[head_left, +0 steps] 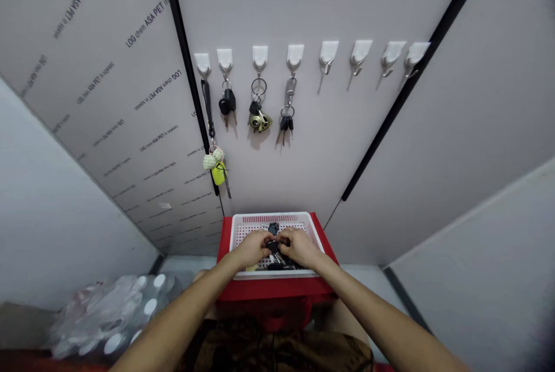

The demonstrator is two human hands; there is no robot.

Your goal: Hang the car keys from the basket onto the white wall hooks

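Over a white plastic basket, my left hand and my right hand meet at a bunch of keys with black heads. Fingers of both hands are closed in a pinch on it, and the exact grip on the ring is partly hidden. More dark keys lie in the near part of the basket, below the held bunch. Another dark key rests towards the basket's far side. Something yellowish sits in the near left corner.
The basket stands on a red stool. White hooks line the wall; a strap with a yellow tag, black-headed keys, keys with a brass-coloured fob and a keyring hang there. Plastic-wrapped bottles stand lower left.
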